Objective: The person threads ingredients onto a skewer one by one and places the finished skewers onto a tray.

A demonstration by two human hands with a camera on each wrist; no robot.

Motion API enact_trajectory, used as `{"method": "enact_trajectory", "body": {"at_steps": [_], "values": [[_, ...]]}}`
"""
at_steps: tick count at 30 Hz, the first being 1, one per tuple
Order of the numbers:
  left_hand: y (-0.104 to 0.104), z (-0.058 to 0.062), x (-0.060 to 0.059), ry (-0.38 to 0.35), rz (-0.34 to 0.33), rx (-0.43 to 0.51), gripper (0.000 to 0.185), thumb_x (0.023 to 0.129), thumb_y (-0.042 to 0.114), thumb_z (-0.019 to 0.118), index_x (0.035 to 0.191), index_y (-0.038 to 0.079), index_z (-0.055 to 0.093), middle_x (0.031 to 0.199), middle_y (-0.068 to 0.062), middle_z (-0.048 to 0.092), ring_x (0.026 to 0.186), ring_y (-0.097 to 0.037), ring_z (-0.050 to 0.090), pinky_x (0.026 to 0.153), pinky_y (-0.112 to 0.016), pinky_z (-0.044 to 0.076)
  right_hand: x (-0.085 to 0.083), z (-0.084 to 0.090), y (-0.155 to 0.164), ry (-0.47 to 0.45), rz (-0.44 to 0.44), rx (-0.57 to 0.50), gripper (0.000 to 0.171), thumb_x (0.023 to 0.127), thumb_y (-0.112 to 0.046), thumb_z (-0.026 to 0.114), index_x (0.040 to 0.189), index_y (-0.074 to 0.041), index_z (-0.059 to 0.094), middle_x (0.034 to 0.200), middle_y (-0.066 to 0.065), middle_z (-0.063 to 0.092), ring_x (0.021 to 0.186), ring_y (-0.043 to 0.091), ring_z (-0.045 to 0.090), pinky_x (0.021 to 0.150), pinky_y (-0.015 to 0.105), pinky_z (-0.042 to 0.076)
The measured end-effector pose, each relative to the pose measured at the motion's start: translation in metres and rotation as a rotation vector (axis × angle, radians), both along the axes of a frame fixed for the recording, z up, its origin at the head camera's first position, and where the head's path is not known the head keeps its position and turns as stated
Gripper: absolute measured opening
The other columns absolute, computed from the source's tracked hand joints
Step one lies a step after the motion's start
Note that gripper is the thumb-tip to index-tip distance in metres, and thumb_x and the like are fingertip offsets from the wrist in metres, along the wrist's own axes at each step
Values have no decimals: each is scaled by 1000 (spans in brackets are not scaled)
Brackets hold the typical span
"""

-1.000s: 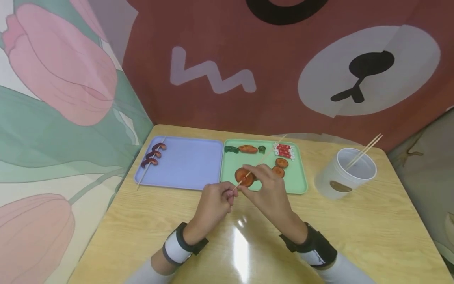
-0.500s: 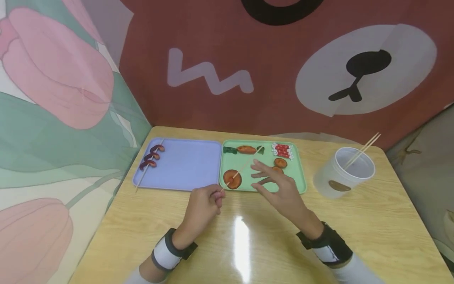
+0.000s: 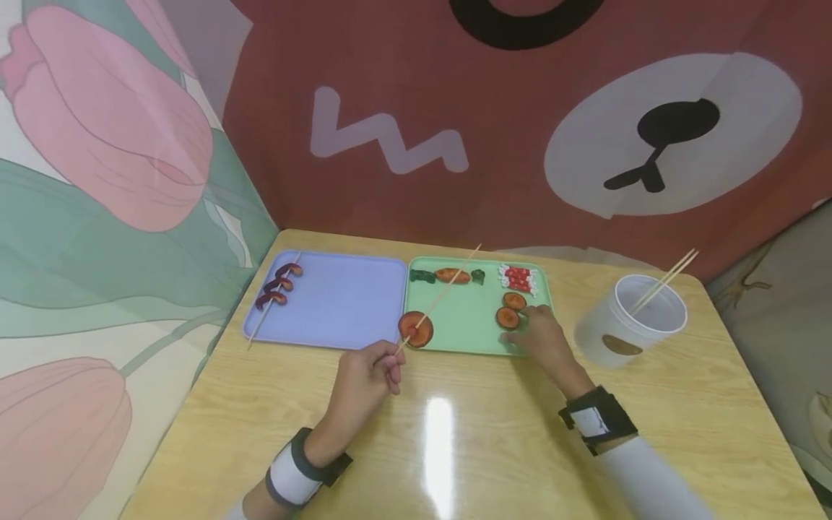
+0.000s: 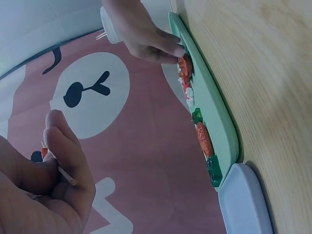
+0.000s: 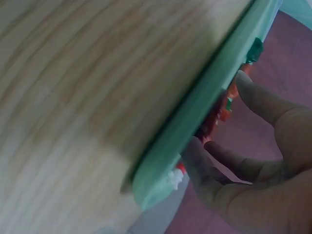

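Note:
My left hand (image 3: 364, 383) pinches a thin wooden skewer (image 3: 450, 283) near its lower end. One round orange-brown slice with a dark rim (image 3: 421, 330) is threaded on the skewer, just above the fingers. In the left wrist view, the skewer's blunt end (image 4: 67, 176) pokes out between thumb and fingers. My right hand (image 3: 546, 343) is low over the right side of the green tray (image 3: 455, 339), thumb and fingers spread about a second round slice (image 3: 508, 318). Another such slice (image 3: 514, 300) lies just behind it. Fingertips (image 5: 197, 146) are right at the tray's rim in the right wrist view.
A blue tray (image 3: 344, 296) at left bears a skewer with several curled dark-red pieces (image 3: 279, 285). On the green tray's far side lie green pieces (image 3: 423, 276), an orange piece (image 3: 453, 275) and red-white pieces (image 3: 518, 279). A white bucket (image 3: 604, 332) with skewers stands at right.
My right hand has let go of the threaded slice and moved right and down to the loose slices. My left hand has drawn the skewer and its slice slightly left.

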State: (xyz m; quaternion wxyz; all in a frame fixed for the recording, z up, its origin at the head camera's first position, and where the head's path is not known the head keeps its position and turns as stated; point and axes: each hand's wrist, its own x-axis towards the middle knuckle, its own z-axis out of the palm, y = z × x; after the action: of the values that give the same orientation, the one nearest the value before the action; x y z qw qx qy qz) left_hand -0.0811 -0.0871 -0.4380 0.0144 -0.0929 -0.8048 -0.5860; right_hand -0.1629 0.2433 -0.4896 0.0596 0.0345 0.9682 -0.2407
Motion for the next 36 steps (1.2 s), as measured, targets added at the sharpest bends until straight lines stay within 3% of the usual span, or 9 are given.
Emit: {"method": "enact_trajectory", "body": {"at_steps": [6,11,20,27,36], "values": [[-1,1,0,-18,-10,7,17,93,-14,60,86,-3,71,64,-8,65,51,-8,61,48,-25,60,-10,-10,-14,100,-55,21,59,87,-31,82,125,10,63,110,29,60,97,41,63,83,54,58],[-1,0,2,-24,-23,8,17,92,-14,60,87,-3,71,65,-8,65,51,-8,61,48,-24,60,-10,-15,-19,168,-96,23,52,87,-25,84,121,9,65,105,28,65,99,43,66,85,55,59],[-2,0,2,-18,-34,12,19,92,-16,59,86,-3,70,64,-8,65,51,-8,61,49,-25,60,-11,-13,-26,321,-5,71,33,79,-4,81,106,11,70,96,29,68,90,43,67,78,54,60],[-2,1,2,-5,-51,7,19,92,-16,58,86,-3,71,64,-8,64,51,-8,60,48,-23,59,-4,24,-33,395,28,-33,43,78,-5,82,116,10,69,109,27,71,99,42,69,84,54,61],[1,-9,5,-2,-113,-62,19,92,-15,58,86,-1,70,64,-5,64,53,-6,60,50,-22,60,13,94,-54,617,49,-162,45,79,-12,89,119,1,72,108,20,74,86,33,76,70,47,66]]}}
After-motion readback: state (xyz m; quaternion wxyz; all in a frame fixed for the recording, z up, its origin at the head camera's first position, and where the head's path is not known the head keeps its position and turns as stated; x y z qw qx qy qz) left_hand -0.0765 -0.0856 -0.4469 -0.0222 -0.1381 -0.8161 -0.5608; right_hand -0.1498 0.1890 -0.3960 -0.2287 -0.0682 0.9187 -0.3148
